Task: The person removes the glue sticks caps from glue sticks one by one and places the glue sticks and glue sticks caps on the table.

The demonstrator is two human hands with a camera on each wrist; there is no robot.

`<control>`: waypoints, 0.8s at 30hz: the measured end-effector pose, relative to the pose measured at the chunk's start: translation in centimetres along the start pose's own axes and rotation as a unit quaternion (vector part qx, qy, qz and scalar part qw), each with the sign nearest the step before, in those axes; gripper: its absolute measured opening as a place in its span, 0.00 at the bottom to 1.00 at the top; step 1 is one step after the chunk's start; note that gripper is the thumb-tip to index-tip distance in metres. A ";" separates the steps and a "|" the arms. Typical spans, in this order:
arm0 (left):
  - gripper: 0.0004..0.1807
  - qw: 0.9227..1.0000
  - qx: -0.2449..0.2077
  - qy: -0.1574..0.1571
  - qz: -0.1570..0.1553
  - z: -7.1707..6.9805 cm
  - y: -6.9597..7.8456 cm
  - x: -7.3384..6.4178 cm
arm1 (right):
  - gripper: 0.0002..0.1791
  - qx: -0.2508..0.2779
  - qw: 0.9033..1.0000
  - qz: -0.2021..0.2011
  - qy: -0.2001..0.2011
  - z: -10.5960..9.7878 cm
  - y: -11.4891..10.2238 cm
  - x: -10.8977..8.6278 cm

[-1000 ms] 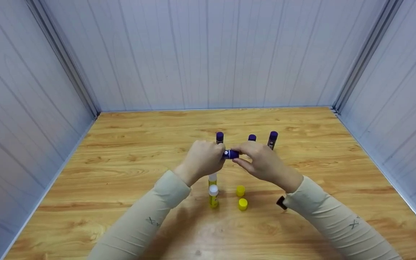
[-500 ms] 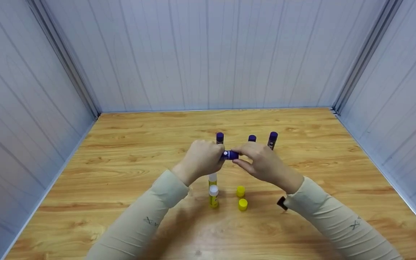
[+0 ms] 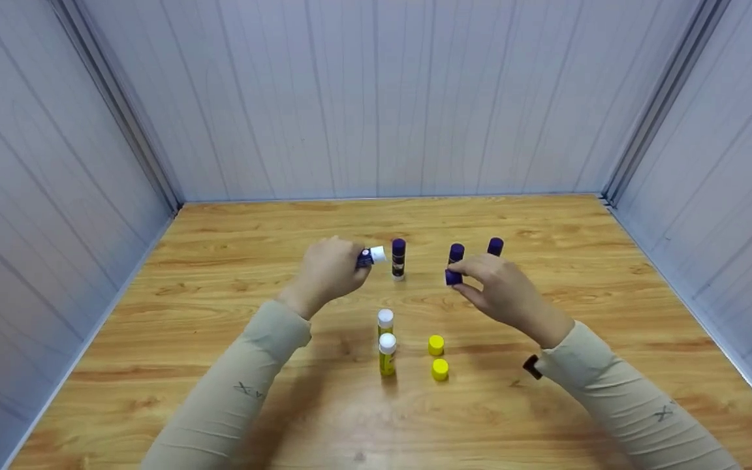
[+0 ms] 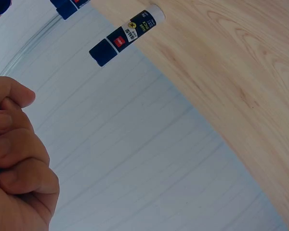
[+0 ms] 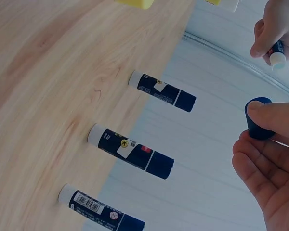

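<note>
In the head view my left hand (image 3: 330, 271) grips a dark blue glue stick (image 3: 364, 258), its white uncapped end pointing right. My right hand (image 3: 503, 290) pinches a dark blue cap (image 3: 454, 277) between thumb and fingers, well apart from the stick. The right wrist view also gives the cap (image 5: 258, 122) between thumb and fingertip, with the held glue stick (image 5: 278, 55) beyond. In the left wrist view the curled left fingers (image 4: 26, 178) hide what they hold. Capped blue glue sticks stand upright behind the hands: one (image 3: 399, 258) between them, two (image 3: 457, 252) by the right hand.
Nearer on the wooden table (image 3: 219, 313), two yellow glue sticks (image 3: 387, 358) with white tops stand one behind the other. Right of them sit two yellow caps (image 3: 436, 345) (image 3: 440, 369). Pale panel walls (image 3: 376, 98) enclose the table at the back and sides.
The cap has come off the held glue stick, baring its white end. My left hand has moved left with the stick, my right hand to the right with the cap.
</note>
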State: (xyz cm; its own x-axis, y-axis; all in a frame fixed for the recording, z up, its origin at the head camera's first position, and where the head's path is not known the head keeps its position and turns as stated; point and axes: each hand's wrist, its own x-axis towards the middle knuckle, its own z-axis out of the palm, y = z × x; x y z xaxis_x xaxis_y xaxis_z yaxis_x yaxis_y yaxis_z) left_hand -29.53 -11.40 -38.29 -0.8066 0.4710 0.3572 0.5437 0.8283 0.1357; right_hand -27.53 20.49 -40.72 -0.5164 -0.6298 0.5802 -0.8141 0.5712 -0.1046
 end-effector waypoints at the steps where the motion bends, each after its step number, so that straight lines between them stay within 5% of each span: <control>1: 0.22 1.000 -0.009 0.002 0.002 0.0 -0.1 0.0 | 0.15 0.002 1.000 -0.001 -0.004 0.0 0.0 0.0; 7: 0.21 0.999 -0.051 0.005 -0.007 0.3 -0.2 0.1 | 0.15 0.005 1.000 0.009 -0.028 0.2 -0.3 0.2; 13: 0.15 0.991 -0.123 -0.008 -0.050 0.6 -0.5 0.1 | 0.16 0.001 0.999 0.016 -0.047 1.0 -0.2 -0.1; 24: 0.15 0.947 -0.308 0.004 -0.093 1.0 -0.6 0.2 | 0.13 0.035 0.987 0.042 -0.150 2.7 -0.6 0.2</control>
State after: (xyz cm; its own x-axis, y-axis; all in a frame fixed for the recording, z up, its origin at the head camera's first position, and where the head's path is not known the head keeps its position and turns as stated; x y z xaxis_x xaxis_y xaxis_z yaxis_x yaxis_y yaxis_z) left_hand -30.28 -11.47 -39.24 -0.9010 0.3302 0.2814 0.4271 0.5612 0.7090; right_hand -27.86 18.57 -42.72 -0.6293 -0.7153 0.3038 -0.7763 0.5967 -0.2033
